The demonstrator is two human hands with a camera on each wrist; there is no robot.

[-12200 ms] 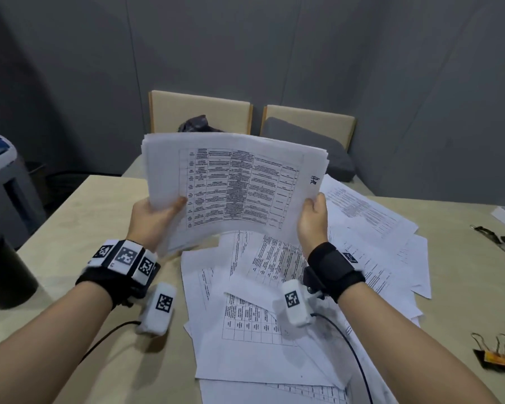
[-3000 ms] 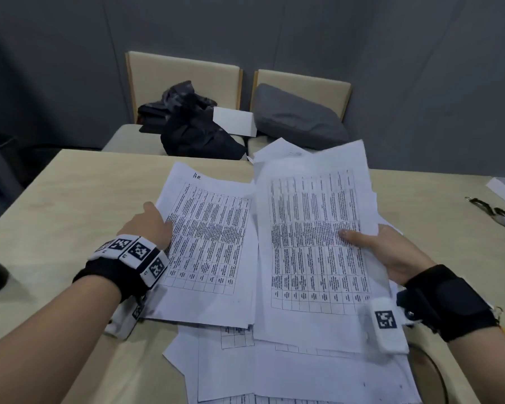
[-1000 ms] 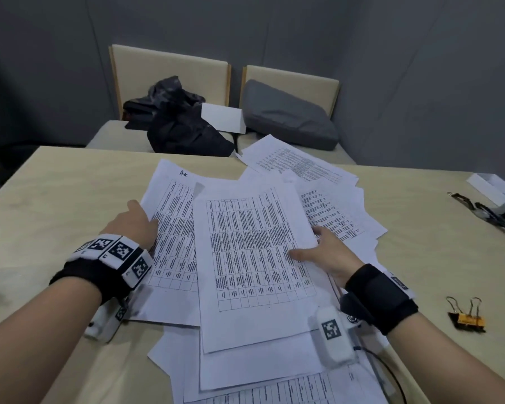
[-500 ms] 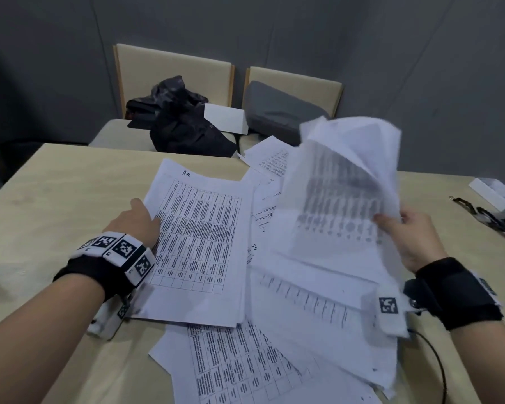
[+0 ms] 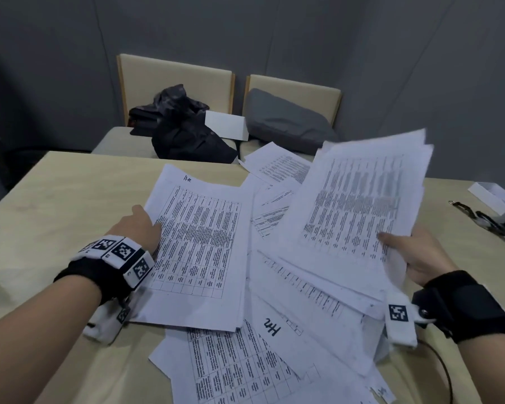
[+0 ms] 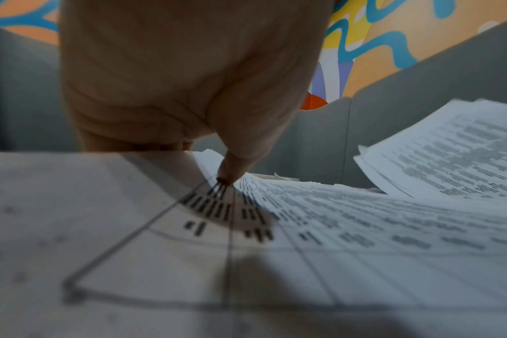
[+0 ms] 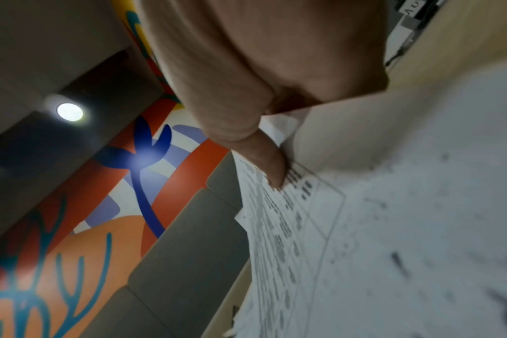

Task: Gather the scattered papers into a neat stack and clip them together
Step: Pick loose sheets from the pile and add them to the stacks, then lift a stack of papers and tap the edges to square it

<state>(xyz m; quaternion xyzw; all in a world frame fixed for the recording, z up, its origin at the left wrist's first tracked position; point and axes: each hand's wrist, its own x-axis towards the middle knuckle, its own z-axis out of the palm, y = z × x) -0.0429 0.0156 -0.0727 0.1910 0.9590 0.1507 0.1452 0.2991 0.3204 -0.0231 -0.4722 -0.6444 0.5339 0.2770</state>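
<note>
On the counter [image 5: 56, 199], papers half gathered, one bundle lifted at the right.

At the left, the left hand [image 5: 137, 228] holds the edge of a stack [image 5: 199, 246] lying flat, thumb pressing on top, the other fingers hidden under the sheets, as it was half a second ago. In the middle, loose papers [image 5: 274, 360] lie fanned and overlapping. At the right, the right hand [image 5: 417, 255] pinches a bundle [image 5: 359, 205], thumb on top and fingers beneath; it was raised higher and curling half a second ago, and now tilts lower, flatter over the pile. Binder clips [image 5: 484, 218] lie at the far right edge.
</note>
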